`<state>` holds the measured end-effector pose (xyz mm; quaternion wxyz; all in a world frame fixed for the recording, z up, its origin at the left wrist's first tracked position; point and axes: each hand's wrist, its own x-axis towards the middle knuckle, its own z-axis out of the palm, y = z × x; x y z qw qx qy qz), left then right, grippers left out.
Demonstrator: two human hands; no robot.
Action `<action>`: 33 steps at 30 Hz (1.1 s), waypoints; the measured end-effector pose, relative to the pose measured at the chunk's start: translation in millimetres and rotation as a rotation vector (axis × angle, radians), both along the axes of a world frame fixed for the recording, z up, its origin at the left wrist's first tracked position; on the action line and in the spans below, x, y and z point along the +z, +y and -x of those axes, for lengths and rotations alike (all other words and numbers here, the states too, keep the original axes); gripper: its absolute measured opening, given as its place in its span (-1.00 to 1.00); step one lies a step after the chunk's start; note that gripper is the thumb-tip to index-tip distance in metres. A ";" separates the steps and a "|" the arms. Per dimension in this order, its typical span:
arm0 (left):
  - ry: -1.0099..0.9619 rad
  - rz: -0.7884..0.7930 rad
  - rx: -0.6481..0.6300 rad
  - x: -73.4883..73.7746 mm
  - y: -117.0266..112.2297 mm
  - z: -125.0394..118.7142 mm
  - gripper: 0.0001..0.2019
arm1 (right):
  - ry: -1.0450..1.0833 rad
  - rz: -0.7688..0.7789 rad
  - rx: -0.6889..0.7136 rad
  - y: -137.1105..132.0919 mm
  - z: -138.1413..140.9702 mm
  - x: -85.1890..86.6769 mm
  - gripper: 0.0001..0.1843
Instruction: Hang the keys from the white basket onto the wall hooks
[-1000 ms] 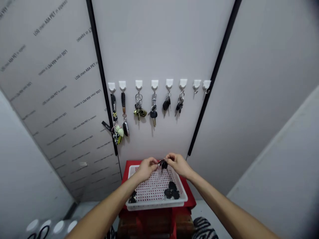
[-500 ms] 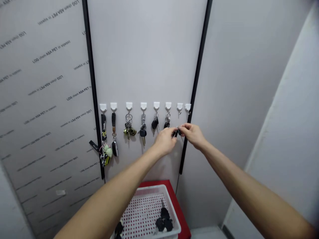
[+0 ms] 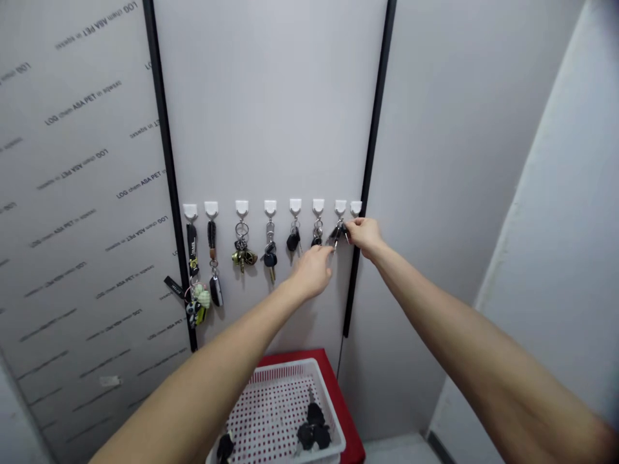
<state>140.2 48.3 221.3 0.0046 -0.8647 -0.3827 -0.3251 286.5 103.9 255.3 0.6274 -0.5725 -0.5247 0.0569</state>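
Observation:
A bunch of black keys (image 3: 335,233) is just below the second white hook from the right (image 3: 340,207). Whether its ring sits on that hook is too small to tell. My right hand (image 3: 366,237) pinches the bunch from the right between thumb and fingertips. From lower left, my left hand (image 3: 312,269) reaches up with curled fingers, its fingertips at the hanging key blades. What lies inside those fingers is hidden. Just left of the bunch, another set of keys (image 3: 317,237) hangs on its hook, partly covered by my left hand.
Further left hang black keys (image 3: 293,240), keys on a metal clasp (image 3: 270,258), brass-coloured keys (image 3: 244,256), a key fob on a braided strap (image 3: 216,290) and a charm-laden keychain (image 3: 197,299). Below, a white basket (image 3: 316,368) holding black keys stands on a red surface (image 3: 345,412).
Both hands have moved up, bringing the black keys from below the hooks to the second hook from the right. My left hand now sits lower against the bunch. The view has shifted slightly.

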 end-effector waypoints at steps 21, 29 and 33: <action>0.084 0.631 -0.088 -234.4 -67.5 76.7 -0.73 | -1.385 0.670 0.549 -116.3 71.0 -236.3 -0.85; 0.063 0.668 -0.047 -232.6 -66.6 78.9 -0.76 | -1.284 0.708 0.537 -122.0 79.9 -241.3 -0.81; 0.022 0.698 -0.023 -235.8 -68.0 79.3 -0.74 | -1.157 0.670 0.544 -119.6 80.0 -233.5 -0.79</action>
